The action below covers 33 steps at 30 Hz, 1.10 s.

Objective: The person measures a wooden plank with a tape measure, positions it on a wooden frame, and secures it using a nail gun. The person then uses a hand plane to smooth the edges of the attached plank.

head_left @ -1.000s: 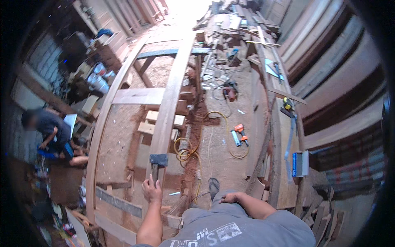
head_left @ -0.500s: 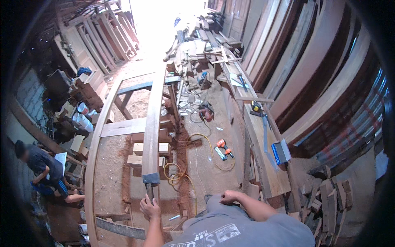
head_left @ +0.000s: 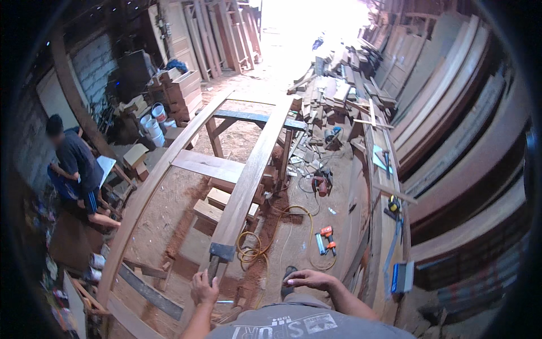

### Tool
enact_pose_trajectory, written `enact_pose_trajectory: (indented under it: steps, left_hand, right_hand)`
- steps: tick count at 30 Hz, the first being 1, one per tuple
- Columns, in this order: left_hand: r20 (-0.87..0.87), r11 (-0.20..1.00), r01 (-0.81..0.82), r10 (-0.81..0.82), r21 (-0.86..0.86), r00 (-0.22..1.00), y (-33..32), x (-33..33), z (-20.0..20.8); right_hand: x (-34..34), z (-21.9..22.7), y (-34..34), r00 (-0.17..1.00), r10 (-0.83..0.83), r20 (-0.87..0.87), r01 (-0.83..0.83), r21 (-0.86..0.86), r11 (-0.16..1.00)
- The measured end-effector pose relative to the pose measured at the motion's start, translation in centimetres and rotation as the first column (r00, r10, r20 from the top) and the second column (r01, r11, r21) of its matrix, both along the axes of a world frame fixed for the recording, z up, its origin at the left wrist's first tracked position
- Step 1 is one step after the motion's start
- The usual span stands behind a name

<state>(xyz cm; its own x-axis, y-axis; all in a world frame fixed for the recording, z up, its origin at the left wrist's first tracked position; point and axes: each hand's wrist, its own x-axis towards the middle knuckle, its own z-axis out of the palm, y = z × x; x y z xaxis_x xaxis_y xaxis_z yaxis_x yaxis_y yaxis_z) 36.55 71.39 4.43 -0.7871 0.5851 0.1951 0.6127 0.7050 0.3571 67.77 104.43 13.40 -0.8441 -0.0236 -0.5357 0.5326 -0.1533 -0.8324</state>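
My left hand (head_left: 204, 287) is closed around the short handle of a hammer (head_left: 223, 251). The hammer's dark, blocky head rests across the near end of a long wooden plank (head_left: 246, 198). That plank forms the right side of a wooden frame, joined to the left side rail (head_left: 144, 212) by a crosspiece (head_left: 209, 165). My right hand (head_left: 309, 278) is empty, its fingers stretched loosely above my foot and apart from the frame.
An orange nail gun (head_left: 326, 239) and a coiled yellow hose (head_left: 251, 248) lie on the dirt floor. A bench (head_left: 379, 248) along the right carries a tape measure (head_left: 394, 204) and a blue box (head_left: 402, 278). Another person (head_left: 82, 164) is at the left.
The whole scene has swung to the right in the picture as my view turned left. My right hand's fingers have loosened from a curl and stretched out; the left stays at the hammer.
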Motion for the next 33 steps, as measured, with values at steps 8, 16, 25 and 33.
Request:
enact_pose_trajectory:
  steps: [8, 16, 25, 33]
  left_hand:
    - [-0.036, 0.994, -0.052, 0.049, -0.099, 0.998, -0.1, 0.2, 0.5]
    - [-0.043, 0.997, -0.067, 0.066, -0.023, 0.997, 2.6, -0.3, 0.9]
    - [-0.233, 0.95, -0.089, 0.164, 0.3, 0.959, 24.3, -10.0, -1.4]
    - [-0.107, 0.929, 0.207, -0.182, 0.308, 0.977, 49.4, -14.2, -0.9]
  right_hand:
    - [0.1, 3.3, 11.7, 0.91, 0.042, -0.413, -0.165, -0.269, 0.949]
    - [2.8, 1.9, 21.0, 0.888, -0.156, -0.433, -0.037, -0.406, 0.913]
    - [0.7, 1.7, 31.5, 0.921, -0.253, -0.294, 0.163, -0.298, 0.94]
    - [-5.2, 0.8, 47.1, 0.743, -0.667, -0.055, 0.653, -0.158, 0.741]
